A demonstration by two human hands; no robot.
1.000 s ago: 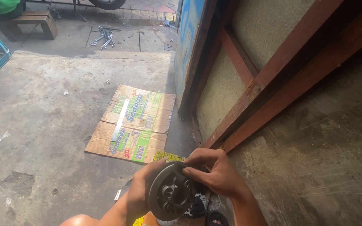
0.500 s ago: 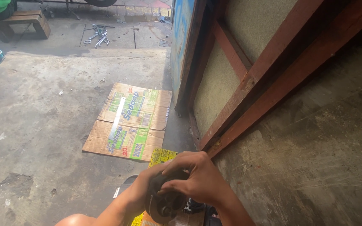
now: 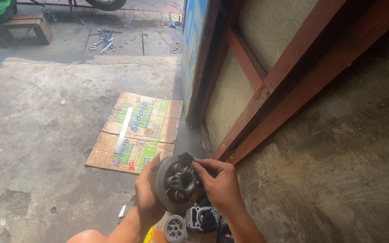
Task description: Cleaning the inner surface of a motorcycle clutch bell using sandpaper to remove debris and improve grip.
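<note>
A round grey metal clutch hub (image 3: 178, 182), or something very like one, is held up above the concrete floor (image 3: 41, 135) near the bottom edge of the view, its face turned toward the camera. It is a thick disc with a dark central bore ringed by several raised bosses, and its rim looks dull and dusty. A dark wedge of material shows at its upper right edge, beside the fingertips.

The left hand (image 3: 147, 191) is curled around the disc's left rim from behind, thumb forward, gripping it firmly. The right hand (image 3: 217, 184) is closed loosely over the right side, its fingertips (image 3: 199, 167) pressed on the rim and face.

Directly beneath the hub, on the floor, lie a small spoked metal wheel (image 3: 175, 228) and a dark finned engine part (image 3: 202, 219); both are cut off by the bottom edge and partly hidden by the wrists, so their full shape is hard to make out. A flattened cardboard box (image 3: 136, 132) lies on the floor just beyond the hands, next to a red-framed wooden wall panel (image 3: 266, 90). At the far edge of the floor sit a wooden bench (image 3: 28, 24) and scattered wrenches (image 3: 104, 40), too small to tell apart.
</note>
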